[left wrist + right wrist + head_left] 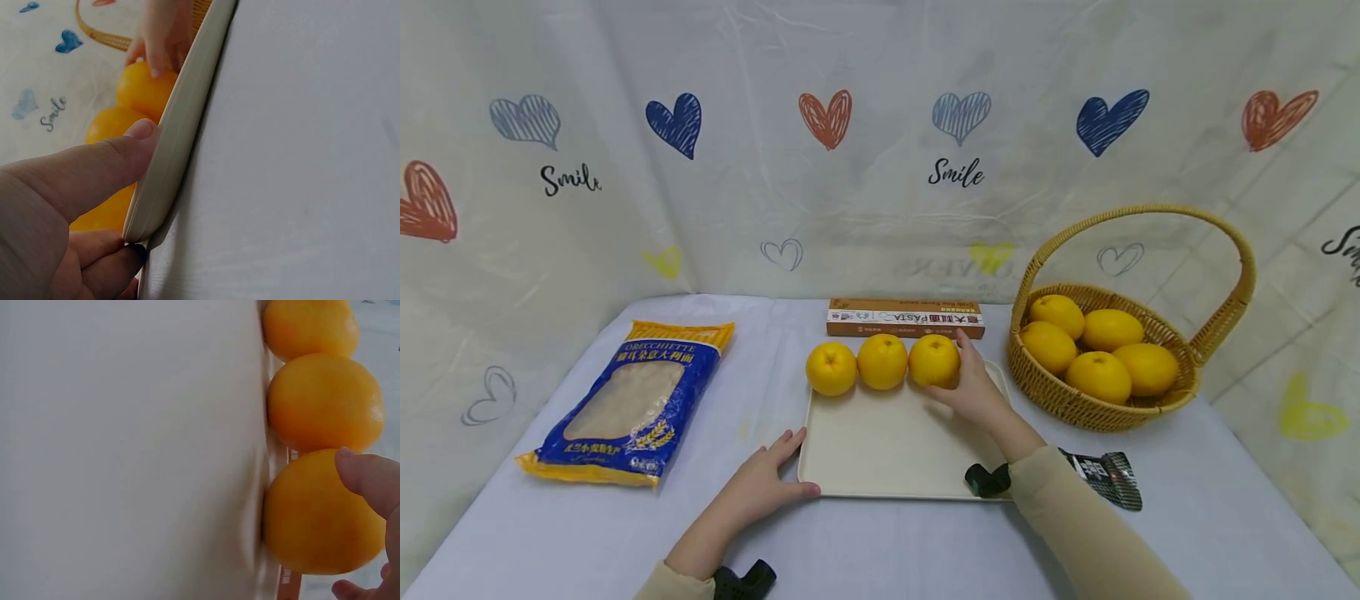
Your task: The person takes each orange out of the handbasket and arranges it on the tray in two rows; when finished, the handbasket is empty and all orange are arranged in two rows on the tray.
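Three oranges stand in a row along the far edge of a cream tray (895,450): a left orange (831,369), a middle orange (882,362) and a right orange (934,361). My right hand (977,392) grips the right orange, its thumb low on the near side and its fingers round the right side. In the right wrist view the thumb (369,478) lies on that orange. My left hand (763,479) holds the tray at its near left corner. The left wrist view has the thumb (119,156) on the rim and curled fingers at the corner.
A wicker basket (1052,408) of several yellow fruits stands at the right. Behind the oranges lies a pasta box (904,318). A blue and yellow pasta bag (625,400) lies at the left. A black packet (1112,477) is partly under the right forearm.
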`<move>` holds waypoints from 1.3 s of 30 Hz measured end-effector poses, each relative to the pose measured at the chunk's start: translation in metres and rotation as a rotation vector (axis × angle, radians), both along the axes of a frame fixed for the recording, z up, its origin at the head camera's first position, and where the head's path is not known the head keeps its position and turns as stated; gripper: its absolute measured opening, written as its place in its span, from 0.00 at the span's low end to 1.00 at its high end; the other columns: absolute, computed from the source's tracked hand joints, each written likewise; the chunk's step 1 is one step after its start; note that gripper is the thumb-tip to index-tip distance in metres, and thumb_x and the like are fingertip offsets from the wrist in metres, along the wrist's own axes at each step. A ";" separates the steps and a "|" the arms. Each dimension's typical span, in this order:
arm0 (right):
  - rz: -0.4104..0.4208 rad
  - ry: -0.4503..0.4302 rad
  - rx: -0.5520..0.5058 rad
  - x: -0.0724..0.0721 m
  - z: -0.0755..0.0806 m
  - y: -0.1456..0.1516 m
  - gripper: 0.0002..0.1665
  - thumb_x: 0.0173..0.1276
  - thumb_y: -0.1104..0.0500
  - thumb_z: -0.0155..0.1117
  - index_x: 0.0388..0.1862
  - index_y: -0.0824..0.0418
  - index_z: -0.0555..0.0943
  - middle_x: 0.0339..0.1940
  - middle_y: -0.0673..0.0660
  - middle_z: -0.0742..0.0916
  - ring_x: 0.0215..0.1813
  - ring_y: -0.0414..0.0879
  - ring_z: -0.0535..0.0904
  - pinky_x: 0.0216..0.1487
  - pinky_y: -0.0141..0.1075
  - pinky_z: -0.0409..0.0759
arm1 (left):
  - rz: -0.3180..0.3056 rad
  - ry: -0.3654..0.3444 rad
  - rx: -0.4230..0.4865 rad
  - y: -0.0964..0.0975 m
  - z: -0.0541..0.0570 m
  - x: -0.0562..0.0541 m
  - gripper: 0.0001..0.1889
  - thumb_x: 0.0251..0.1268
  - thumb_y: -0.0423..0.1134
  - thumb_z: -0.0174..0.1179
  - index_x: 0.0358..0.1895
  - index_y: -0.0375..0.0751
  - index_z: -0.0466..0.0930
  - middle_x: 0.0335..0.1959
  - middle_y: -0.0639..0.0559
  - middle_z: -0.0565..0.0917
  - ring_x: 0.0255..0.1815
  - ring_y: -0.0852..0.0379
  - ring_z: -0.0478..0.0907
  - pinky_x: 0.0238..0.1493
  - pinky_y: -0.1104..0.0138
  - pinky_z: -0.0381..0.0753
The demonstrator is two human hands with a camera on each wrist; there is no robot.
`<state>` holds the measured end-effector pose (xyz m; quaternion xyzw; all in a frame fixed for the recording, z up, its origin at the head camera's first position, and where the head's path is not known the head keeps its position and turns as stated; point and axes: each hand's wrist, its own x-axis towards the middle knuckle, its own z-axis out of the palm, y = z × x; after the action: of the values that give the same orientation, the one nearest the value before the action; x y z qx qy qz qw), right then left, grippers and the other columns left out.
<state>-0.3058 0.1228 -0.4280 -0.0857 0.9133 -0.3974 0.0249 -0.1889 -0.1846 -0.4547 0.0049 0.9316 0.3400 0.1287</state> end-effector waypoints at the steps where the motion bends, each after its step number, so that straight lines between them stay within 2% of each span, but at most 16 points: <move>1: -0.003 0.010 0.029 0.002 0.003 0.003 0.66 0.51 0.49 0.70 0.73 0.55 0.33 0.73 0.64 0.50 0.72 0.62 0.49 0.68 0.58 0.52 | -0.001 -0.001 0.000 0.000 0.000 0.000 0.49 0.39 0.62 0.67 0.69 0.51 0.58 0.70 0.40 0.58 0.67 0.26 0.50 0.62 0.36 0.53; 5: -0.003 0.069 0.067 0.010 0.017 0.017 0.65 0.53 0.51 0.69 0.73 0.57 0.33 0.73 0.66 0.53 0.71 0.64 0.51 0.67 0.59 0.55 | -0.005 0.005 0.000 0.000 0.000 0.000 0.49 0.39 0.62 0.66 0.69 0.50 0.58 0.70 0.40 0.58 0.66 0.26 0.50 0.62 0.37 0.52; 8: -0.005 0.148 0.043 0.016 0.030 0.032 0.61 0.55 0.53 0.68 0.73 0.58 0.35 0.72 0.65 0.56 0.70 0.64 0.55 0.66 0.58 0.58 | -0.007 0.016 -0.005 -0.002 -0.001 0.000 0.49 0.39 0.62 0.66 0.69 0.50 0.57 0.70 0.40 0.58 0.67 0.27 0.50 0.63 0.37 0.52; 12: -0.089 0.263 0.056 0.022 0.047 0.060 0.55 0.58 0.52 0.65 0.73 0.59 0.41 0.70 0.65 0.62 0.67 0.64 0.58 0.64 0.60 0.59 | -0.011 0.019 -0.008 -0.003 -0.002 0.000 0.49 0.39 0.63 0.66 0.69 0.51 0.57 0.70 0.40 0.58 0.67 0.28 0.50 0.64 0.38 0.51; 16: -0.201 0.326 0.136 0.025 0.051 0.093 0.52 0.59 0.49 0.63 0.72 0.63 0.45 0.67 0.68 0.64 0.66 0.67 0.59 0.62 0.61 0.58 | -0.006 0.009 -0.017 -0.003 -0.002 -0.001 0.50 0.39 0.64 0.65 0.69 0.52 0.56 0.70 0.41 0.57 0.67 0.27 0.50 0.63 0.37 0.52; 21: -0.268 0.313 0.209 0.033 0.048 0.122 0.52 0.60 0.46 0.61 0.72 0.66 0.46 0.68 0.72 0.62 0.65 0.69 0.57 0.62 0.63 0.57 | -0.005 0.002 -0.024 -0.004 -0.001 -0.001 0.50 0.38 0.64 0.65 0.69 0.52 0.56 0.70 0.40 0.57 0.67 0.27 0.49 0.63 0.37 0.52; 30: -0.328 0.224 0.275 0.040 0.043 0.148 0.51 0.61 0.42 0.57 0.72 0.64 0.45 0.67 0.73 0.62 0.63 0.73 0.57 0.58 0.66 0.58 | -0.007 -0.001 -0.008 -0.004 0.000 0.000 0.50 0.39 0.63 0.66 0.69 0.50 0.57 0.70 0.40 0.57 0.67 0.27 0.49 0.63 0.37 0.52; 35: -0.334 0.164 0.300 0.040 0.041 0.160 0.50 0.62 0.39 0.54 0.71 0.67 0.49 0.64 0.74 0.65 0.62 0.72 0.59 0.57 0.65 0.60 | -0.010 0.000 -0.012 -0.002 0.000 0.000 0.50 0.39 0.63 0.66 0.69 0.50 0.57 0.70 0.40 0.57 0.67 0.26 0.49 0.62 0.36 0.52; 39: -0.295 0.080 0.355 0.038 0.044 0.166 0.53 0.60 0.35 0.53 0.69 0.70 0.51 0.64 0.78 0.63 0.61 0.73 0.59 0.55 0.66 0.60 | -0.011 -0.001 -0.007 -0.001 -0.001 0.000 0.50 0.39 0.62 0.66 0.69 0.50 0.57 0.70 0.39 0.57 0.67 0.28 0.50 0.64 0.38 0.52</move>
<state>-0.2681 0.2885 -0.3843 0.0388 0.9717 -0.2263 -0.0550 -0.1891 -0.1854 -0.4556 0.0094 0.9326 0.3360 0.1310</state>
